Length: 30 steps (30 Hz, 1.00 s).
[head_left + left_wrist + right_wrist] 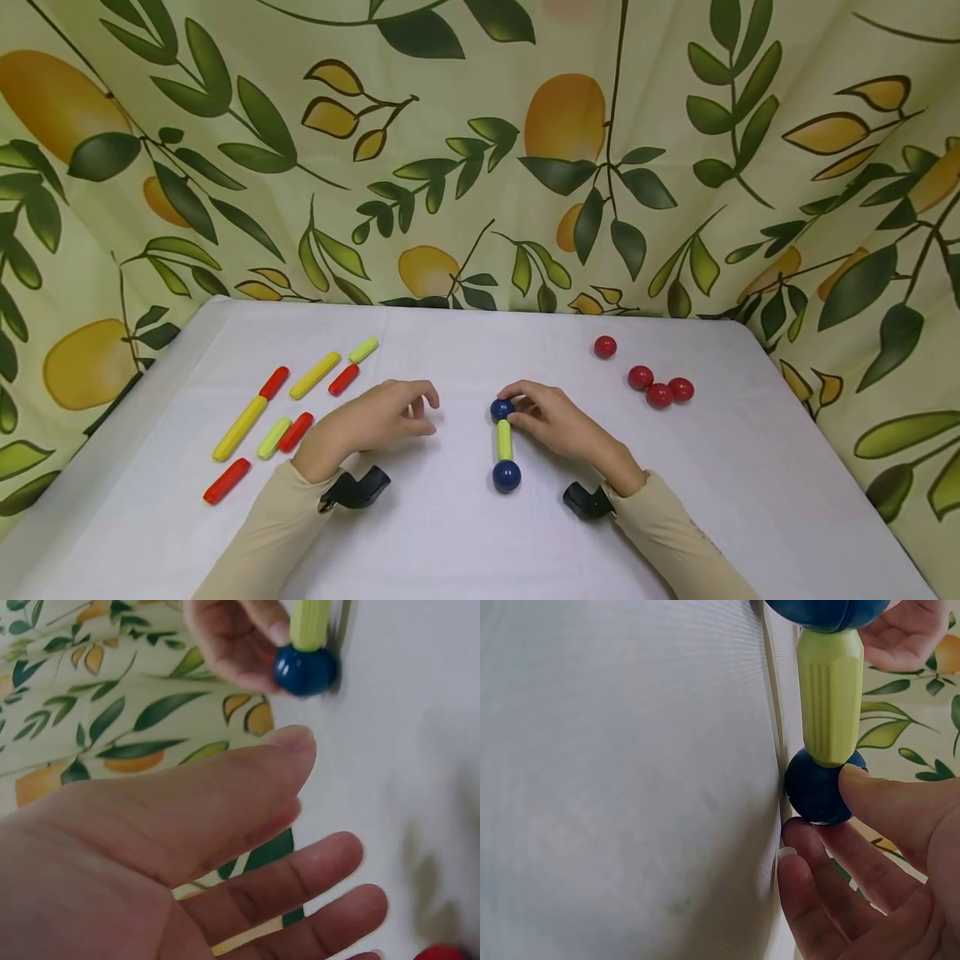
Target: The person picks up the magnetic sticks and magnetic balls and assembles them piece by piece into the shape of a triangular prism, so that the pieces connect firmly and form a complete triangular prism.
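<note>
A light green rod [504, 440] joins two dark blue balls on the white table. My right hand [558, 421] pinches the far blue ball [502, 409] between thumb and fingertips. In the right wrist view, the thumb lies on that blue ball [821, 787], right by the end of the rod [831, 697]. The near blue ball [507, 476] sits at the rod's other end, untouched. Left of this piece, my left hand [382, 414] hovers with relaxed, spread fingers and holds nothing; its wrist view shows the palm and thumb [247, 776].
Several red, yellow and light green rods lie at the left, among them a yellow rod [315, 376] and a red rod [227, 481]. Several red balls, one of them a lone ball [605, 347], rest at the back right. A leaf-and-fruit patterned curtain [465, 167] hangs behind the table.
</note>
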Each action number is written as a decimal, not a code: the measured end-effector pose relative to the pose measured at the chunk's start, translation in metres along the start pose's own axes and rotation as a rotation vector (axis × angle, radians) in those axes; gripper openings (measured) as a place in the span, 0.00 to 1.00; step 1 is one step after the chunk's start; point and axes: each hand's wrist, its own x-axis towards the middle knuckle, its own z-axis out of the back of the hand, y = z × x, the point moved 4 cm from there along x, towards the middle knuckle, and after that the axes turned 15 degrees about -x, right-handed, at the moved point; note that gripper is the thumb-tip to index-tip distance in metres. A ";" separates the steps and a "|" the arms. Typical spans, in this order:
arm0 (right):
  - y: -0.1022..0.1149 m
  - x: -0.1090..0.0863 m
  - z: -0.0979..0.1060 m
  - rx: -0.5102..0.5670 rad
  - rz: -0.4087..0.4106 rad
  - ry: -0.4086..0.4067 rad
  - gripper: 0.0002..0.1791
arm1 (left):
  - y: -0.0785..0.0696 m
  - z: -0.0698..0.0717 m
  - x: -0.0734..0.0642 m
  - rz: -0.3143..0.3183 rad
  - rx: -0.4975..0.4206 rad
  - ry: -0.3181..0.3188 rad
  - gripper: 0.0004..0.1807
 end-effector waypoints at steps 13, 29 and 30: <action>0.001 -0.001 0.001 0.015 -0.017 0.007 0.16 | 0.016 0.023 -0.015 0.239 0.032 0.012 0.14; 0.001 -0.001 -0.002 0.023 -0.018 0.005 0.20 | 0.019 0.012 -0.011 0.235 0.070 0.005 0.10; 0.001 -0.001 -0.002 0.019 -0.018 0.010 0.22 | 0.018 0.011 -0.010 0.226 0.067 0.004 0.10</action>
